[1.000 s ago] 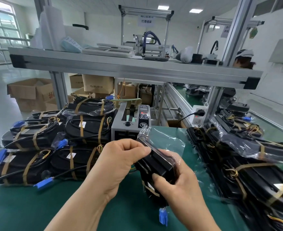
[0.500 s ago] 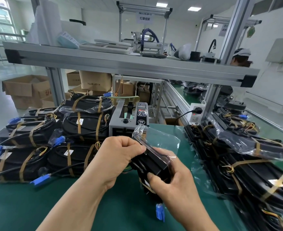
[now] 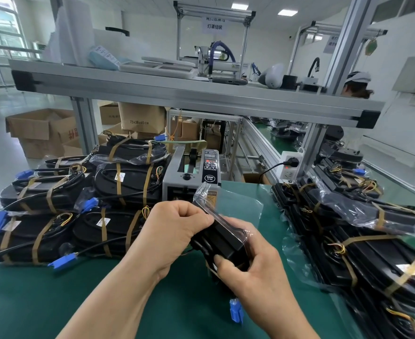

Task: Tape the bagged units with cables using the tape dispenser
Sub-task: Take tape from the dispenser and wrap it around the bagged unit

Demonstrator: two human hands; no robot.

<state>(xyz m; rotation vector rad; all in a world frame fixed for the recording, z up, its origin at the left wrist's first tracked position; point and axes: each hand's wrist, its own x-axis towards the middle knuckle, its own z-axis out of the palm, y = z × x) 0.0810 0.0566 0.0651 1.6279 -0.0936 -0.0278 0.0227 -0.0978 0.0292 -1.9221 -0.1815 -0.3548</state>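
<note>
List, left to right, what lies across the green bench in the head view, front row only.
stack of taped units → left hand → bagged unit → right hand → right-side pile of units

Bagged unit (image 3: 226, 237) partly behind right hand (image 3: 255, 272)
</note>
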